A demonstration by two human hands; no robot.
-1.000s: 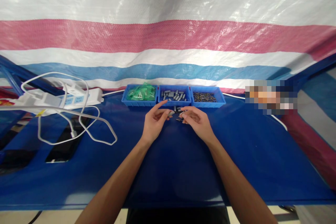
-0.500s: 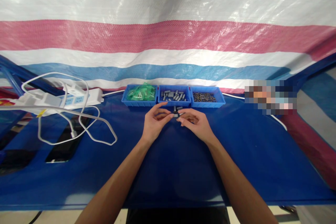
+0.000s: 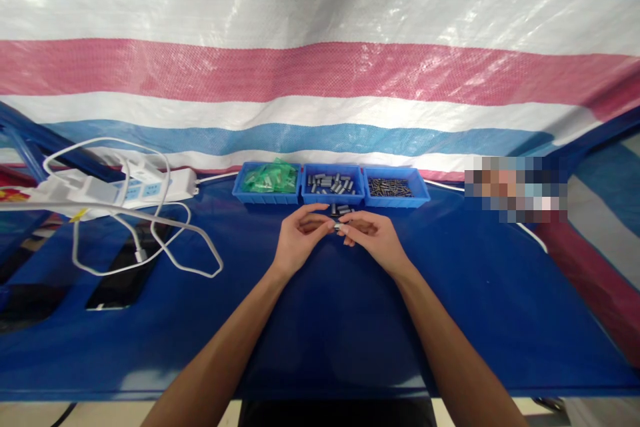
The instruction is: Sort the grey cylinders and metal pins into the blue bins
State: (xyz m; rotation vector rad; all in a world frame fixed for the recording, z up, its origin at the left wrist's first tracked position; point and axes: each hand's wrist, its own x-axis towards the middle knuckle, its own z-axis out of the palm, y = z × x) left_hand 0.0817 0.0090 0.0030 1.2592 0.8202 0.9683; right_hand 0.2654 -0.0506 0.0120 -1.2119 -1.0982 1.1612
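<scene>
My left hand (image 3: 299,240) and my right hand (image 3: 373,238) meet fingertip to fingertip over the blue table, just in front of the middle bin. Both pinch a small grey metal piece (image 3: 338,227) between them. A few loose grey pieces (image 3: 341,209) lie on the table right behind my fingers. Three blue bins stand in a row beyond: the left bin (image 3: 267,180) holds green plastic bags, the middle bin (image 3: 332,183) holds grey metal sleeves, the right bin (image 3: 395,186) holds small dark screws.
A white power strip (image 3: 135,188) with looping white cables (image 3: 165,240) lies at the left. A dark phone (image 3: 120,280) rests on the table under the cables. A striped tarp hangs behind the table. The table's front edge (image 3: 320,390) runs close to me.
My hands have drawn together, from apart to fingertips touching around the small grey piece. My left forefinger, stretched out before, has curled down into the pinch.
</scene>
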